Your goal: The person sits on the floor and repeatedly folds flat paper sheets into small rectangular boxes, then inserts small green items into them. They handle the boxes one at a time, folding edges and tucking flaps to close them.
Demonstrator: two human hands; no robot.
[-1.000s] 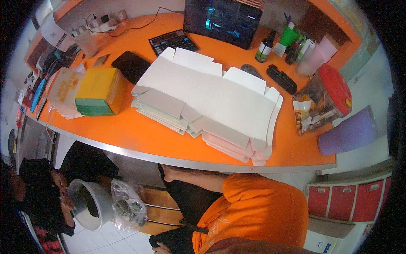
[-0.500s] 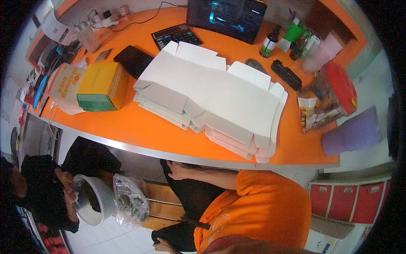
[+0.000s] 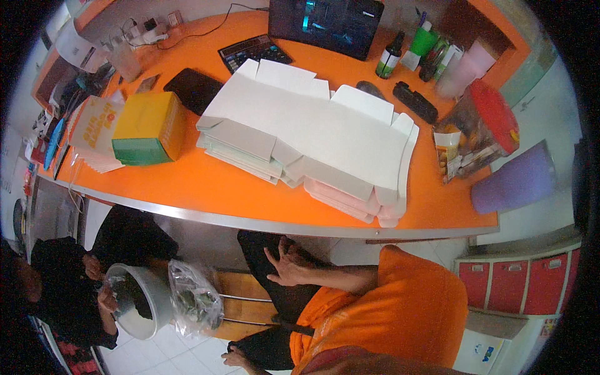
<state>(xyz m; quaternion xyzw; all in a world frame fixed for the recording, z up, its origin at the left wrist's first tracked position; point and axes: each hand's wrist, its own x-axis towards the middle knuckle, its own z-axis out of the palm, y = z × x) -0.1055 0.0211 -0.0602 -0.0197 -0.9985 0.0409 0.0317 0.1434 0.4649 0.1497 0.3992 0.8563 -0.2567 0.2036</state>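
Note:
My right hand is above my black-trousered thigh, below the desk's front edge. Its fingers are spread and nothing is in them. Lower down, my left hand rests by my other knee, holding nothing that I can see; its fingers look loosely apart. On the orange desk, a stack of flat, unfolded white cartons lies in front of me, with grey and pinkish flaps along its near side. Neither hand touches the stack.
At left, another person's hands are at a white bucket with dark contents, beside a clear plastic bag. A yellow-green box, calculator, screen, red-lidded jar and purple cup occupy the desk.
My right hand has risen off my thigh and its fingers have spread. My left hand stays by the knee. The other person's hands have shifted slightly at the bucket; the view has moved a little.

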